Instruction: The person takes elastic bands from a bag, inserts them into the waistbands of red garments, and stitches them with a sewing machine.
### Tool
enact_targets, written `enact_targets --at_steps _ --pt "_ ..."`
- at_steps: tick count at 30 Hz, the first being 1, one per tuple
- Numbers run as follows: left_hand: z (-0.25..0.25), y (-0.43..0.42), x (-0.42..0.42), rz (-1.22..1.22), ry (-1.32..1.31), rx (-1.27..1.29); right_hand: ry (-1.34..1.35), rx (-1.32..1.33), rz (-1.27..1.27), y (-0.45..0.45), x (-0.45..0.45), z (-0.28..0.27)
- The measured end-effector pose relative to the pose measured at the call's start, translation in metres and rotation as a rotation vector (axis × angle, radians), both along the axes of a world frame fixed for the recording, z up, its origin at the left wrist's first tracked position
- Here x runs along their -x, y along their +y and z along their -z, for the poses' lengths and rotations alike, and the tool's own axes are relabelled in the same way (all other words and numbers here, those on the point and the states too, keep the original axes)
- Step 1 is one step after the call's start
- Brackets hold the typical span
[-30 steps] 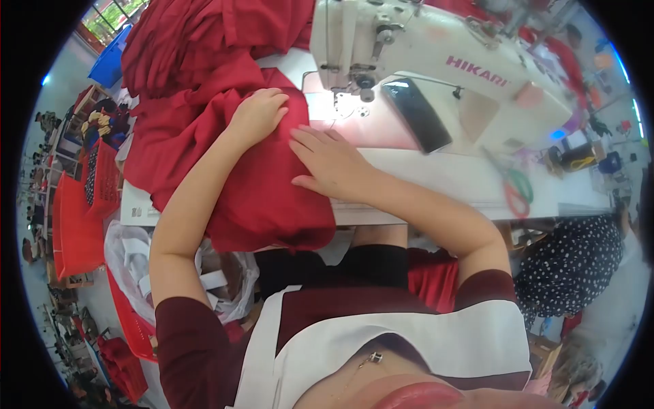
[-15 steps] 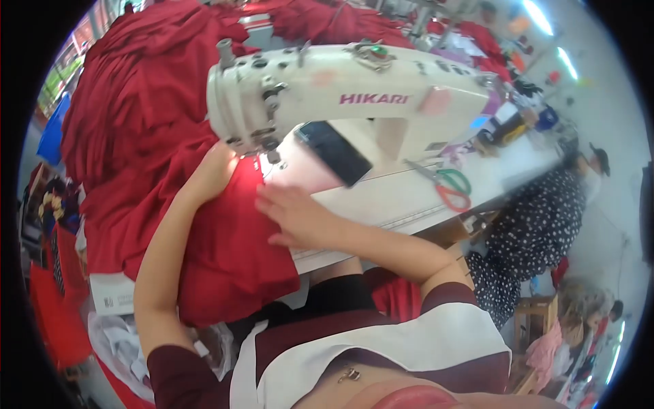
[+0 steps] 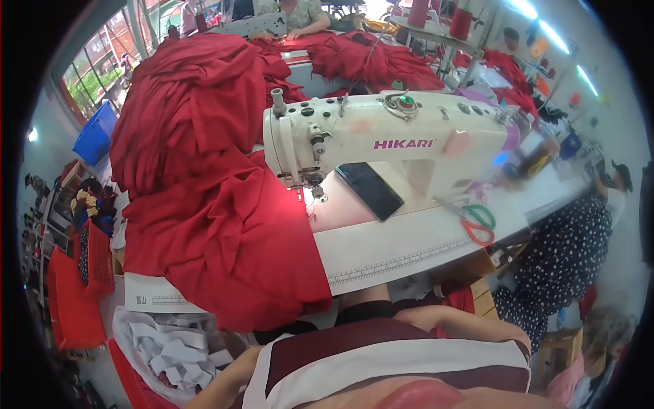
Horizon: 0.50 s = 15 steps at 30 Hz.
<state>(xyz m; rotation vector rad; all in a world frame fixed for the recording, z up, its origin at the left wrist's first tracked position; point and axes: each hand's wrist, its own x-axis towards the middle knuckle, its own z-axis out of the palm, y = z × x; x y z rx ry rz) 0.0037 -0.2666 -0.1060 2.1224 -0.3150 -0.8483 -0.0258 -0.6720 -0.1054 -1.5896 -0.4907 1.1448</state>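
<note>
Neither of my hands shows now; only my forearms appear at the bottom, the left one running down out of view and the right one bent in by my lap. Red fabric (image 3: 252,252) lies on the sewing table (image 3: 381,249), its right edge by the needle area of a white HIKARI sewing machine (image 3: 354,136). The machine's lamp lights the spot under the needle. Beneath the machine arm lies a dark phone (image 3: 371,192). Scissors (image 3: 479,225) with red and green handles rest to its right.
A large heap of red cloth (image 3: 184,109) rises behind the fabric. White scraps in a plastic bag (image 3: 170,351) sit below the table's left end. Red crates (image 3: 75,300) and a blue bin (image 3: 95,133) stand left. Across the way, another person (image 3: 303,17) handles red cloth.
Both my hands have left the red fabric and drawn back toward my body, out of sight. The camera view has shifted, showing more of the room behind the machine.
</note>
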Motion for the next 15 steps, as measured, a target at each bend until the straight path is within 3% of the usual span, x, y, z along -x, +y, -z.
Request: enact_targets --at_steps 3,5,10,15 --pt "0.005 0.001 0.006 -0.029 -0.035 -0.023 -0.057 0.081 -0.022 0.002 0.002 0.006" --pt "0.008 -0.003 0.009 -0.044 -0.048 -0.038 -0.062 -0.016 0.005 -0.004 0.004 0.018" --pt "0.013 -0.006 0.008 -0.053 -0.059 -0.049 0.002 0.088 0.011 0.003 0.002 0.001" --pt "0.019 -0.012 -0.002 -0.032 -0.072 -0.045 0.099 -0.024 0.087 0.006 0.007 0.020"
